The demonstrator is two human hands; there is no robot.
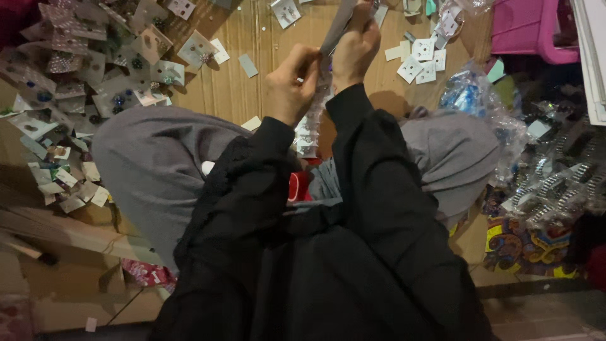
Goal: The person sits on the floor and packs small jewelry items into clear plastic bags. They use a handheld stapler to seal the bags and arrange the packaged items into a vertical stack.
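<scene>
The grey card strip [336,28] stands raised over the cardboard floor [265,76], between your knees, pinched by both hands. It could bend or slip if you pull unevenly, and small pieces could drop among the loose earring cards [421,60] below. Your left hand [291,85] has fingers closed narrowly on its lower end; your right hand [355,47] grips higher up.

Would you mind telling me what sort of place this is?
Probably a home or small workshop floor where jewellery is carded: earring cards heaped on cardboard sheets, with clear plastic packets piled alongside.
</scene>
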